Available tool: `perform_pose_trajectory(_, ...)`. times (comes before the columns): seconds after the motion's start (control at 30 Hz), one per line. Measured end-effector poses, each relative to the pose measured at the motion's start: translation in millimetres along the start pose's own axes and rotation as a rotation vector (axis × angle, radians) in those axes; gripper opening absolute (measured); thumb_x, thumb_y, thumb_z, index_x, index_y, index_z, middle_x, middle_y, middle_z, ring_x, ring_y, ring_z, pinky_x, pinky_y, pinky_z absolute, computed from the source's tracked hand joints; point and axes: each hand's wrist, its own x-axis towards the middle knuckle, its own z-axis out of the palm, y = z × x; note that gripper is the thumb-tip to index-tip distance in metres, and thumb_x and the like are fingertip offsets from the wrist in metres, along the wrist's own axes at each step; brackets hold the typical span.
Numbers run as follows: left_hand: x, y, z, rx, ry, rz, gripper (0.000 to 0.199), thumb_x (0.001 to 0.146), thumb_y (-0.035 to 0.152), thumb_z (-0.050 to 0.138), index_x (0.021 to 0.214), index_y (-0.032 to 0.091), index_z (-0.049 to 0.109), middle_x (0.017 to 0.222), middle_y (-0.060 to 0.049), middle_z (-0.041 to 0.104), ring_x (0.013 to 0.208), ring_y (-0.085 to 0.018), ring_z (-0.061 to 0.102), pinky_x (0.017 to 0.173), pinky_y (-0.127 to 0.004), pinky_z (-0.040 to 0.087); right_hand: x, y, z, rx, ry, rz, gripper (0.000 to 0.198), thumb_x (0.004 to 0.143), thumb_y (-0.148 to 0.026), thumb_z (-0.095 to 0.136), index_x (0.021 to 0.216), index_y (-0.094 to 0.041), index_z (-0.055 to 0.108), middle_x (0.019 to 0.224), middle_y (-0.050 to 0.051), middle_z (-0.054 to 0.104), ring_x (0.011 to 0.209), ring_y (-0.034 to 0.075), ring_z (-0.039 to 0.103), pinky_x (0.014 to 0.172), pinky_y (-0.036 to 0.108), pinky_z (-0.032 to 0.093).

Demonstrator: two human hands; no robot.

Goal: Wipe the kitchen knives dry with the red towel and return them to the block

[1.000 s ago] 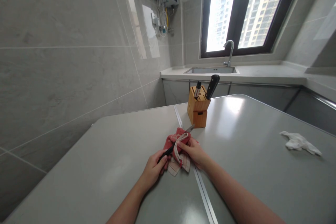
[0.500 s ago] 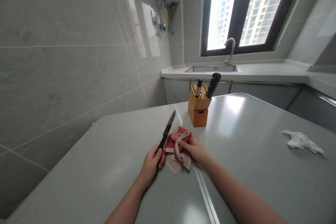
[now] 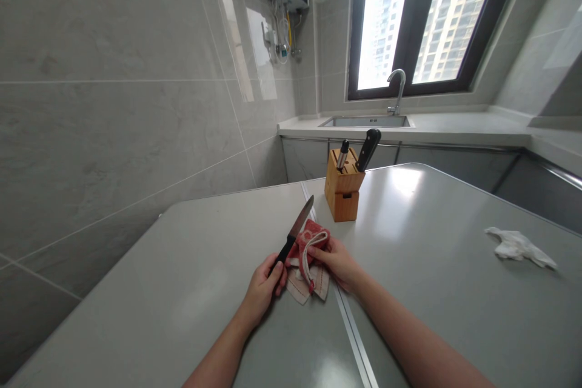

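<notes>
My left hand (image 3: 264, 282) is closed round the black handle of a kitchen knife (image 3: 301, 218), its blade pointing up and away to the right. Bunched in my right hand (image 3: 337, 262) is a red and pale cloth (image 3: 313, 241) with a light edge band, pinched between thumb and fingers. The cloth lies against the knife near the top of the handle; its pale lower corners hang towards the table. Beyond both hands stands a wooden knife block (image 3: 345, 203), holding a large black-handled knife (image 3: 369, 148) and a smaller black-topped tool (image 3: 343, 154) whose kind I cannot make out.
A grey-white table (image 3: 204, 242) lies under my hands, with a metal seam (image 3: 357, 339) running across it. A crumpled white cloth or tissue (image 3: 518, 247) is on the right. Farther back are a counter with a sink (image 3: 368, 122) and a tap (image 3: 400, 88); a tiled wall (image 3: 127, 133) borders the left.
The knife blade has swung to the right and shows more of its flat side. The cloth has shifted slightly left with my right hand. Both hands keep their hold.
</notes>
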Motion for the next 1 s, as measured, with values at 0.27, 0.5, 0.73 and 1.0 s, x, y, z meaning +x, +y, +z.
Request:
perform_pose_trajectory(0.27, -1.5, 8.3, 3.0, 0.259, -0.118, 0.092, 0.029, 0.088, 0.038, 0.046, 0.096, 0.014, 0.06, 0.07, -0.002, 0.058, 0.061, -0.013, 0.051, 0.057, -0.022, 0.041, -1.3, -0.8, 0.2, -0.091, -0.002, -0.008, 0.033, 0.058, -0.028, 0.079, 0.084, -0.016, 0.062, 0.081, 0.003, 0.068, 0.079, 0.019, 0.063, 0.079, 0.034, 0.047)
perform_pose_trajectory(0.5, -4.2, 17.5, 6.0, 0.401, -0.171, 0.18, 0.026, 0.087, 0.034, 0.048, 0.092, 0.014, 0.064, 0.088, -0.005, 0.066, 0.081, -0.019, 0.057, 0.076, -0.027, 0.043, -3.1, -1.8, 1.4, -0.068, 0.011, 0.016, 0.03, 0.061, -0.028, 0.078, 0.083, -0.017, 0.061, 0.08, 0.001, 0.066, 0.078, 0.017, 0.061, 0.078, 0.032, 0.046)
perform_pose_trajectory(0.73, -4.7, 20.6, 8.0, 0.395, -0.151, 0.167, 0.024, 0.085, 0.035, 0.051, 0.091, 0.015, 0.064, 0.087, -0.005, 0.066, 0.08, -0.02, 0.057, 0.073, -0.026, 0.042, -2.3, 2.2, -1.2, 0.052, 0.036, 0.037, 0.032, 0.062, -0.029, 0.078, 0.087, -0.018, 0.062, 0.08, 0.001, 0.067, 0.074, 0.018, 0.062, 0.076, 0.033, 0.047)
perform_pose_trajectory(1.0, -2.9, 14.3, 7.1, 0.4, -0.113, 0.142, 0.027, 0.087, 0.036, 0.046, 0.085, 0.015, 0.064, 0.079, -0.003, 0.063, 0.072, -0.017, 0.053, 0.066, -0.024, 0.039, -1.5, -5.8, 2.5, 0.125, -0.006, 0.039, 0.035, 0.069, -0.035, 0.072, 0.097, -0.016, 0.065, 0.092, 0.008, 0.069, 0.087, 0.022, 0.063, 0.079, 0.034, 0.049)
